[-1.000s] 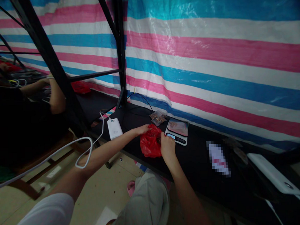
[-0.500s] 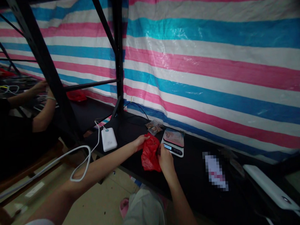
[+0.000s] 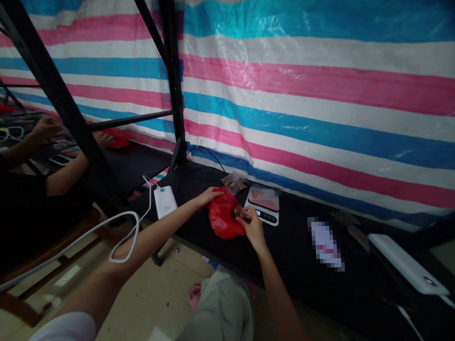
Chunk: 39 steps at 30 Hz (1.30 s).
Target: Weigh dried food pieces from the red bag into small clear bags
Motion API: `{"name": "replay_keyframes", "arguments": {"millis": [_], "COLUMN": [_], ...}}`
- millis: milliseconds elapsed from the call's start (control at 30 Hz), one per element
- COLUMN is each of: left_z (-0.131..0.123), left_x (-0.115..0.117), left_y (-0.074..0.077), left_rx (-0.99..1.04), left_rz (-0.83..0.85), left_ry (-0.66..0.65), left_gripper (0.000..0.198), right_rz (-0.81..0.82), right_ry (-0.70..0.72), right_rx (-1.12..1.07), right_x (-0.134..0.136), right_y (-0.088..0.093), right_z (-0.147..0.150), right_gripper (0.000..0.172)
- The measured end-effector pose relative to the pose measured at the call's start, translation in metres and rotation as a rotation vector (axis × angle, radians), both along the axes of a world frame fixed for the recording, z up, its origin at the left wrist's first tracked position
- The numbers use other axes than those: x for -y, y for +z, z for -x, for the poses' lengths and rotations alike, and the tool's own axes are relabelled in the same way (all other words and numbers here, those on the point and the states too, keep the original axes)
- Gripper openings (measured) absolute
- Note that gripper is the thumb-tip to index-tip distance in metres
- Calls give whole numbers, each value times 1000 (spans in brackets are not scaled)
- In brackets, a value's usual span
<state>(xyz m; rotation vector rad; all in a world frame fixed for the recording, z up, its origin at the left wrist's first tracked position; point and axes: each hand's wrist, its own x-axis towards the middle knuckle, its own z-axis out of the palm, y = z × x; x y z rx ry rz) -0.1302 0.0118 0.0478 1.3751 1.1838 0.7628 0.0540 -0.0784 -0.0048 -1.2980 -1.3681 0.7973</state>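
Note:
A red plastic bag is held over the front of the black table, its mouth turned to the right. My left hand grips its upper left rim, fingers closed. At the bag's mouth, my right hand has its fingers pinched together; something small and brownish shows by the fingertips, too small to name. Just behind my right hand lies a white digital scale with a lit display, bearing a shallow tray. A clear packet of small brown pieces rests behind the bag.
A white power bank with a cable stands left. Another white device lies at the far right, past a blurred white item. Black metal posts and striped sheeting bound the table. A co-worker's arm is at left.
My right hand has come to the bag's opening, where brownish bits now show. The bag's mouth is wider. The whole view has shifted slightly. The co-worker's hands have moved apart.

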Motion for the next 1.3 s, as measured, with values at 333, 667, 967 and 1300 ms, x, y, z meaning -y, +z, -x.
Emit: {"name": "replay_keyframes", "arguments": {"millis": [333,667,967,1300], "left_z": [14,2,9,-22], "left_x": [28,66,43,109], "left_y": [53,24,44,34], "left_rx": [-885,-928,-868,-1024], "left_rz": [-990,-826,-904,-1025], "left_ry": [-495,-653,-304,-223], "left_gripper": [30,40,14,26], "right_rz": [-139,-85,-56,-106], "right_ry": [-51,-91,-74,-140], "right_rx": [-103,-74,45,183], "right_x": [1,10,11,16], "right_y": [14,-4,-8,-6], "right_z": [-28,-48,-43,-47], "right_gripper": [39,41,43,41]}}
